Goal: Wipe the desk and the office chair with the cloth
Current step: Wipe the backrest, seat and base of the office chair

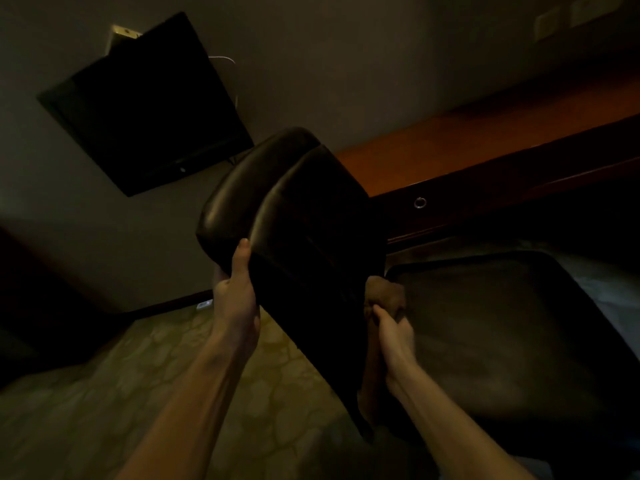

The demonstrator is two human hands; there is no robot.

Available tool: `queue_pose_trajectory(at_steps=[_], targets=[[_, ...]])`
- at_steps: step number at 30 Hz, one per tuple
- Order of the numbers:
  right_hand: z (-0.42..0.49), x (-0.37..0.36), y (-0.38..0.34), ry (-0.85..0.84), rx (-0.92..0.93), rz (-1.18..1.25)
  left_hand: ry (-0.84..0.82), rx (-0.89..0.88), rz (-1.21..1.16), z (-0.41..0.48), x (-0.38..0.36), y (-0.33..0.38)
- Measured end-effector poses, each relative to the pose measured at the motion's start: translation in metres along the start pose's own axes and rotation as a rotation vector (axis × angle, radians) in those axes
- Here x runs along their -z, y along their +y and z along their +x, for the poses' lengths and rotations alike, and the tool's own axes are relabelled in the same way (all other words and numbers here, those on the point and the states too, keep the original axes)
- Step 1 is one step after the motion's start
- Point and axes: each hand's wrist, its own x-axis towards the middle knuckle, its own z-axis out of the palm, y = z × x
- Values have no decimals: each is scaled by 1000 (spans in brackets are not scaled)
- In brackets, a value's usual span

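The room is dim. A dark leather office chair [298, 216] stands in the middle with its padded backrest towards me. My left hand [235, 292] grips the left edge of the backrest, thumb up along the side. My right hand [393, 332] is closed on a bunched brownish cloth [386, 294] and presses it against the lower right side of the backrest, by the dark seat [502, 323]. Behind the chair runs the reddish-brown wooden desk [467, 140], with a drawer ring pull [419, 202] under its edge.
A black flat screen [145, 109] hangs on the grey wall at the upper left. Patterned yellowish carpet [104, 393] covers the floor below my arms. Dark furniture [31, 306] stands at the far left. A small white object [204, 304] lies by the skirting.
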Motion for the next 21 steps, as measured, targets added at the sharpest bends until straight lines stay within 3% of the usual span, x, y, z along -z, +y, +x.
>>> queue_pose_trajectory(at_steps=[4, 6, 10, 12, 14, 17, 21], targets=[[-17, -38, -39, 123, 161, -359, -40, 23, 13, -1, 2, 0], [-38, -70, -75, 84, 236, -349, -40, 29, 18, -2, 0, 0], [-77, -165, -151, -117, 561, -307, -106, 12, 75, -7, 7, 8], [-75, -179, -174, -182, 556, -188, -178, -8, 157, -7, 18, 18], [-57, -156, -184, -82, 502, 17, -238, -43, 260, -3, 26, 28], [-26, -88, -177, 261, 509, 87, -284, -105, 295, 15, 33, 45], [9, -14, -148, 246, 316, -2, -231, -166, 210, 50, 24, 70]])
